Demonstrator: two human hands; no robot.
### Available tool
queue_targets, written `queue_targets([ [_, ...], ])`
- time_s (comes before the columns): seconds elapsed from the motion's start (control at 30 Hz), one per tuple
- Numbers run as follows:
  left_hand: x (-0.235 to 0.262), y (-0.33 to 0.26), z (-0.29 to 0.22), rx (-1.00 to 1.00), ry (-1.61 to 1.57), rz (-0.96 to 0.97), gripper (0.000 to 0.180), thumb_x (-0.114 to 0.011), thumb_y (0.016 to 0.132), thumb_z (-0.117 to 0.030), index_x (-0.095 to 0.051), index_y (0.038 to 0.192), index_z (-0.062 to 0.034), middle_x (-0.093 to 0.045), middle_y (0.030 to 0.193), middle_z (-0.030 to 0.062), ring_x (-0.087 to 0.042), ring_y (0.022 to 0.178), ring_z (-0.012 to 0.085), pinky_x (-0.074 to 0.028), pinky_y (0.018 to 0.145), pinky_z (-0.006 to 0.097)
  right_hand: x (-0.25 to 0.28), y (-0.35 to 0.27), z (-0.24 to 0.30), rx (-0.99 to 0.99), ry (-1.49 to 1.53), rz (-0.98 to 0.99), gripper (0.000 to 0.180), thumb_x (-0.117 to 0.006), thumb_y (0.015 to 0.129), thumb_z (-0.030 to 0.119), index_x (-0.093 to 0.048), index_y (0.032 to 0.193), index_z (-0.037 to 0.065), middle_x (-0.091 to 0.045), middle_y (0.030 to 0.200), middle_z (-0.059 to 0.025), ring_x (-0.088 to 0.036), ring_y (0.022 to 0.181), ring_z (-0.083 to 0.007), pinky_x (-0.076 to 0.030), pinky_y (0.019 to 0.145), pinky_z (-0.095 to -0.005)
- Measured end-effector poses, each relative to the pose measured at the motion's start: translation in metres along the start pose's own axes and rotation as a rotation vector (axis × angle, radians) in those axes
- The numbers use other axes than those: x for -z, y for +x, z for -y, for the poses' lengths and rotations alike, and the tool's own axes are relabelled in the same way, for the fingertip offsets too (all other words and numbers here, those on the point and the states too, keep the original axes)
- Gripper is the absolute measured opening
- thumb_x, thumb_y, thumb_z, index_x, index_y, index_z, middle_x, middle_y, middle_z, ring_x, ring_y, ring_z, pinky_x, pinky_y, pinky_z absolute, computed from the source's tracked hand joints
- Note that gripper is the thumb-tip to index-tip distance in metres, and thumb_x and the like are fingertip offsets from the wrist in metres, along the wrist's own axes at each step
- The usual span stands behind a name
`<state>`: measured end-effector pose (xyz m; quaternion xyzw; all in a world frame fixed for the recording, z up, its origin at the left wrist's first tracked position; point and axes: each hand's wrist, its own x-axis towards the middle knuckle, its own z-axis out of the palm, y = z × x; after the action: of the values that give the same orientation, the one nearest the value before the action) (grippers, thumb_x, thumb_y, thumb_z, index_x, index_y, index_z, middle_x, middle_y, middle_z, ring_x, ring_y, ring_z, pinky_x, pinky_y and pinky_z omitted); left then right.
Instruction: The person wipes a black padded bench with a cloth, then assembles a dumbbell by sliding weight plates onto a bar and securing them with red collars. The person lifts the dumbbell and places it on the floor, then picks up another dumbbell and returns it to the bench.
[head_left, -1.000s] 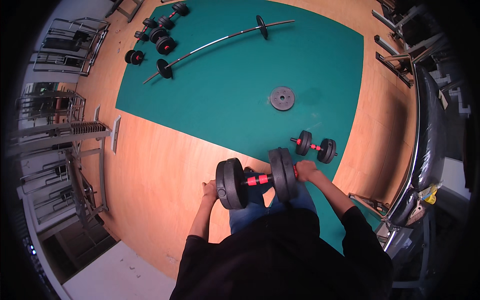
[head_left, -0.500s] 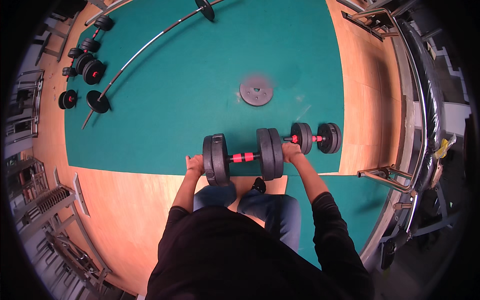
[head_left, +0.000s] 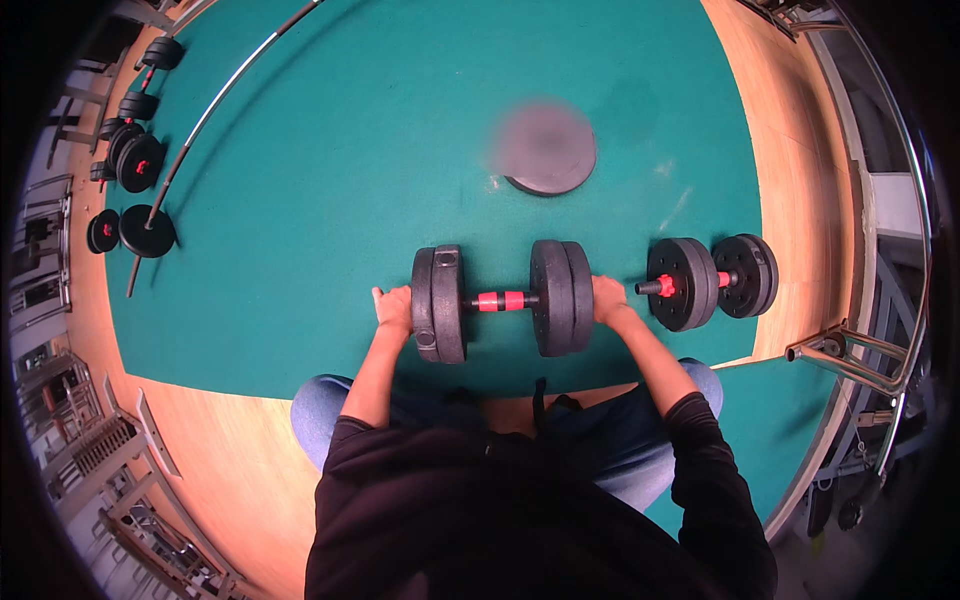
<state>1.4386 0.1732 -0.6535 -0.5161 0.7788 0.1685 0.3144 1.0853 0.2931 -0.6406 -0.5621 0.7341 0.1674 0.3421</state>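
Between my hands is a black dumbbell [head_left: 502, 301] with paired round plates at each end and a red-and-black middle grip. It lies crosswise in front of my knees, low over the green mat; I cannot tell if it touches. My left hand [head_left: 396, 308] grips its left end outside the plates, thumb sticking out. At the right end, my right hand [head_left: 608, 298] is closed against the outer plate, its fingertips partly hidden. A second dumbbell [head_left: 684, 285], with red collars, rests on the mat just right of my right hand.
Ahead on the green mat [head_left: 400, 150] lies a round weight plate [head_left: 560, 165], partly blurred. A long barbell [head_left: 195, 135] stretches along the left, with several dumbbells [head_left: 138, 160] beyond it. Metal gym frames [head_left: 850, 355] stand at the right, a rack [head_left: 105, 450] at the left.
I have sunk into a deeper crouch, my knees now bent out to both sides. The dumbbell has come down with both hands still on its ends, and the floor looks closer.
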Motion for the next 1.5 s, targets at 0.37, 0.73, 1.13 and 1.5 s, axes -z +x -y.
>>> queue_targets([
  [0.37,0.01,0.027,0.001,0.048,-0.037,0.023,0.021,-0.058,0.082,-0.014,-0.061,0.103,-0.0134,-0.065,0.109,0.0046,-0.063,0.098,0.0207,-0.03,0.099,0.053,0.063,0.043,-0.027,0.178,-0.087,0.37,0.07,-0.083,0.057,0.023,-0.052,0.118,0.006,-0.055,0.122,-0.0122,-0.052,0.114,-0.029,-0.045,0.093,-0.0394],
  [0.73,0.007,0.026,0.005,0.012,-0.119,0.019,0.019,-0.058,0.078,-0.012,-0.065,0.095,-0.01,-0.067,0.099,0.0115,-0.065,0.095,0.0286,-0.052,0.076,0.043,0.16,0.171,-0.043,-0.241,0.926,-0.33,0.094,-0.043,0.077,0.075,-0.038,0.134,0.001,-0.049,0.128,-0.0155,-0.048,0.111,-0.0279,-0.041,0.092,-0.0425],
  [1.13,0.055,-0.004,0.0,-0.098,-0.151,0.06,0.014,-0.059,0.076,-0.009,-0.067,0.086,-0.0122,-0.068,0.09,0.0117,-0.066,0.088,0.0278,-0.054,0.072,0.038,0.138,0.216,0.005,-0.246,0.703,-0.707,0.081,-0.061,0.066,0.072,-0.061,0.118,0.01,-0.065,0.108,-0.0146,-0.059,0.105,-0.0303,-0.043,0.093,-0.0384],
  [1.5,0.032,0.002,-0.001,-0.029,-0.254,-0.02,0.012,-0.059,0.072,-0.012,-0.067,0.08,-0.009,-0.067,0.088,0.0148,-0.065,0.087,0.031,-0.053,0.074,0.04,0.107,0.204,0.088,0.071,0.626,-0.638,0.073,-0.059,0.076,0.062,-0.056,0.117,0.001,-0.056,0.117,-0.0214,-0.052,0.111,-0.0349,-0.041,0.094,-0.0401],
])
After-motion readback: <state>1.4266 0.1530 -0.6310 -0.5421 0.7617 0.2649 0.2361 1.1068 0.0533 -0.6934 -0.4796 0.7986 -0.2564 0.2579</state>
